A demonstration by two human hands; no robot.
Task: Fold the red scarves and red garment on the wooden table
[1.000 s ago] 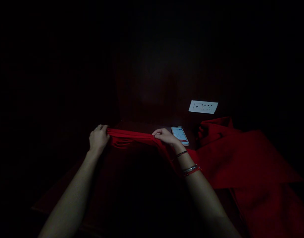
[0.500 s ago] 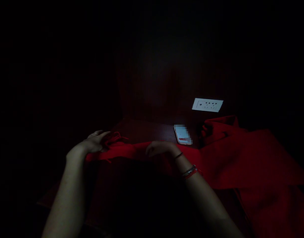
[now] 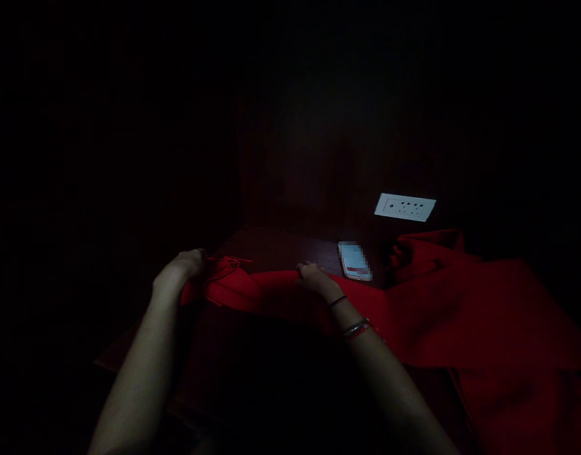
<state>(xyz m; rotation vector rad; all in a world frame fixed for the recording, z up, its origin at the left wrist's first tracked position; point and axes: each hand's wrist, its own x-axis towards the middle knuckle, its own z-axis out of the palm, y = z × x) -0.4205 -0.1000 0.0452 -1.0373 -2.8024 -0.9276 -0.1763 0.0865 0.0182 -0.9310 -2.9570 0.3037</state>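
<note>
The left hand (image 3: 184, 268) has its grip closed on the left end of the red cloth (image 3: 266, 294), fingers curled over the bunched edge, knuckles up; just beyond those fingers a few loose red strands (image 3: 230, 261) of the cloth lie on the wood. The right hand (image 3: 316, 278) lies palm down on the cloth's far edge, fingertips at the fold; in this dim light I cannot tell whether its grip is pinched on the cloth or merely pressing on it. Between the two hands the cloth lies as a low band across the bench (image 3: 281, 248), its near side falling away into shadow towards the person. On the right wrist sit a thin dark band (image 3: 338, 301) and, further up the arm, a pair of bracelets (image 3: 357, 328). To the right the red carries on into a broad heap of fabric (image 3: 484, 316), rumpled at its far end; whether it is one piece with the held part cannot be told. Near the right hand a phone (image 3: 355, 260) lies flat on the bench, screen lit, apart from the cloth; behind it a white socket plate (image 3: 405, 207) is set in the dark wall.
</note>
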